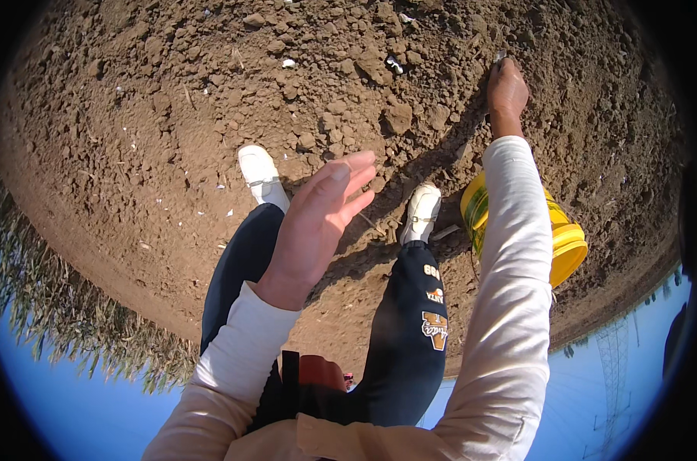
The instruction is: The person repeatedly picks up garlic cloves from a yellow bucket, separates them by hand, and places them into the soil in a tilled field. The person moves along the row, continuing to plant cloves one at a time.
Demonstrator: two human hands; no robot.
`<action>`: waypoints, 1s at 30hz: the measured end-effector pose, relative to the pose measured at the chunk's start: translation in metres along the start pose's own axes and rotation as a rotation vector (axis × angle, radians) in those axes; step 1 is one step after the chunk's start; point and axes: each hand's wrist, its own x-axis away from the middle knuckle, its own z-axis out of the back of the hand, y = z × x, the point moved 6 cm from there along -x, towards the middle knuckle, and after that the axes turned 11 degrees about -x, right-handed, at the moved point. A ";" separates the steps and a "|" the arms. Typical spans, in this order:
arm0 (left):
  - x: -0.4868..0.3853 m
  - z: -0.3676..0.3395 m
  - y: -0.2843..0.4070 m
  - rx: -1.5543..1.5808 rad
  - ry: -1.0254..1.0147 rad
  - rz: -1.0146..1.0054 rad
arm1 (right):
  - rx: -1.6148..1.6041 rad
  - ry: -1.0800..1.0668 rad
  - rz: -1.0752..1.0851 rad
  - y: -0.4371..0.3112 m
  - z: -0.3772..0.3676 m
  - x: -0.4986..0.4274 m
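My left hand [319, 225] is raised above my legs, palm turned sideways, with its fingers apart and nothing in it. Far forward on the right, my right hand [508, 92] reaches down to the brown soil [337, 80], its fingers closed around a small pale thing [500, 56] that I cannot name; only its tip shows. Below the right forearm a yellow plastic bucket [566, 245] lies tilted on the ground, partly hidden by the white sleeve. Small white scraps lie on the soil, one [394, 64] left of my right hand and another [289, 63] farther left.
My white shoes [424, 204] stand on the cloddy ground, apart. Larger clods [399, 118] lie between the shoes and my right hand. Dry plants [66, 276] edge the field at the lower left. A lattice tower [613, 357] rises in the distance at the lower right.
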 end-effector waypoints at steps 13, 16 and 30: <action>-0.005 -0.008 -0.003 -0.043 -0.056 -0.022 | -0.721 0.584 -0.054 0.028 0.212 0.157; -0.009 -0.006 -0.008 0.031 -0.036 -0.016 | -0.657 0.738 -0.572 0.120 0.247 0.243; -0.005 -0.012 -0.037 -0.153 -0.003 0.055 | -0.388 -0.282 -0.637 0.211 0.023 0.200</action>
